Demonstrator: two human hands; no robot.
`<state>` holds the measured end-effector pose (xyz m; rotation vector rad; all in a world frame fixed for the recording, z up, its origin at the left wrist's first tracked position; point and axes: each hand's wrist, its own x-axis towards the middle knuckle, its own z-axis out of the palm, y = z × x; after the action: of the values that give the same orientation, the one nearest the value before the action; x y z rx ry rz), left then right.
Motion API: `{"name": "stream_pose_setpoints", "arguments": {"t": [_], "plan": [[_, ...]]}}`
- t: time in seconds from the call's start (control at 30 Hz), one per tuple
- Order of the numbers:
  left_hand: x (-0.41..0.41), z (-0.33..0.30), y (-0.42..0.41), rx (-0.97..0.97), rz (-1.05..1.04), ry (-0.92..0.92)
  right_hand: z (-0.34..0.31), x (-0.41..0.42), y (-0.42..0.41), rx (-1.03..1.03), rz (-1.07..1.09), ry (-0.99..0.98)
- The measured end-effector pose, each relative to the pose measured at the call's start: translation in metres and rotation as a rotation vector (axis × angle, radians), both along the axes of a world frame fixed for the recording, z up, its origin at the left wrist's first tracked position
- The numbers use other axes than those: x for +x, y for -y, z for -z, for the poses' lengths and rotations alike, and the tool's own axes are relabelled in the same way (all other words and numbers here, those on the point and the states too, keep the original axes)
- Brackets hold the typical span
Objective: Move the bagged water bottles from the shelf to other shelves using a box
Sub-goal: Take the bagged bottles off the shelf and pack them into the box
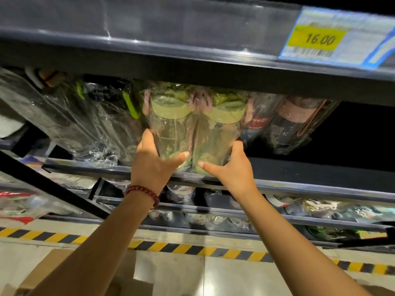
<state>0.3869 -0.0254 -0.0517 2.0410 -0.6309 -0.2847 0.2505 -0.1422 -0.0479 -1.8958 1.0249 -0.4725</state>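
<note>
Two hands (154,161) (233,167) grip bagged bottles (192,133); price tag (318,39) seemingly reads "16.00".

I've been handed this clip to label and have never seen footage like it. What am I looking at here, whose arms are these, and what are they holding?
There is no machine: a person wears a wide-angle camera on the head, so the single picture looks forward and down along that person's own two bare arms toward a shop shelf.

The left hand, with a red bead bracelet on its wrist, and the right hand grip the lower parts of two clear water bottles with green lids, wrapped in plastic bags and standing side by side at the shelf's front edge.

More bagged bottles stand to either side. Above, a price tag reads 16.00. Below, lower shelves hold more goods, the floor has a yellow and black striped line, and brown cardboard, perhaps the box, shows at the bottom left.
</note>
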Motion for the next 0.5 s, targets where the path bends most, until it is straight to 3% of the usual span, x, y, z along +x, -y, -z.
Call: {"name": "stream_pose_setpoints", "arguments": {"t": [0.13,0.27,0.5], "plan": [[-0.012,-0.016,-0.018,0.086,0.049,-0.018,-0.016,-0.019,-0.003,-0.046,-0.017,-0.076],[-0.047,-0.038,-0.041,0.235,0.129,0.143,-0.034,-0.061,-0.024,-0.177,-0.036,-0.285],[-0.151,-0.063,-0.058,0.350,0.567,0.401,-0.054,-0.194,-0.086,-0.443,0.026,-0.485]]}}
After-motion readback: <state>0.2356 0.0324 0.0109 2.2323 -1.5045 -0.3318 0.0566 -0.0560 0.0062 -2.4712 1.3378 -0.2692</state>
